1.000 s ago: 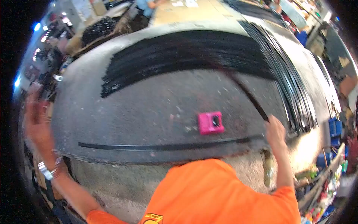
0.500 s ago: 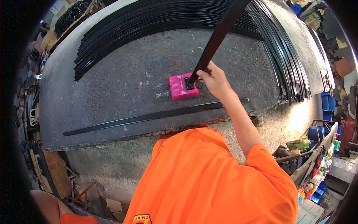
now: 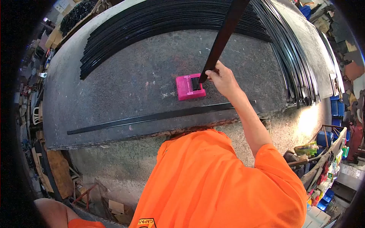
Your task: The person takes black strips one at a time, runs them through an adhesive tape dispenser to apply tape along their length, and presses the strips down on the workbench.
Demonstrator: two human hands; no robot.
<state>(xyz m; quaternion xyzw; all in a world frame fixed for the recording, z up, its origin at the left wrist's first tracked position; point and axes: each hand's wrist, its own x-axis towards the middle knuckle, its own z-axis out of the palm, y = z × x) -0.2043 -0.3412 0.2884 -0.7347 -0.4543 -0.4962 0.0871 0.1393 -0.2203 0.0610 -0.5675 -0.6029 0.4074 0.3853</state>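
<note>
My right hand [image 3: 227,81] is closed around a long black strip [image 3: 223,40] near its lower end. The strip slants up and away toward the top of the view, where its far end is out of frame. Its lower end is at the right edge of a black patch [image 3: 195,84] on a small pink plastic box [image 3: 183,90]; I cannot tell whether it touches. The box lies on the dark worktable [image 3: 129,79]. Nearer my body, another black strip [image 3: 152,119] lies along the table's front edge. My left hand is out of view; only part of a bent arm [image 3: 53,212] shows.
A wide bundle of black strips [image 3: 159,19] curves across the table's far side. More strips [image 3: 291,57] hang over its right end. At the lower right stands a wooden-sided bin [image 3: 319,161] with bottles and cloths near it. Wooden boards [image 3: 61,174] lean at the lower left.
The lower end of the held strip has shifted slightly right across the black patch, and my right hand with it. The whole view has moved a little.
</note>
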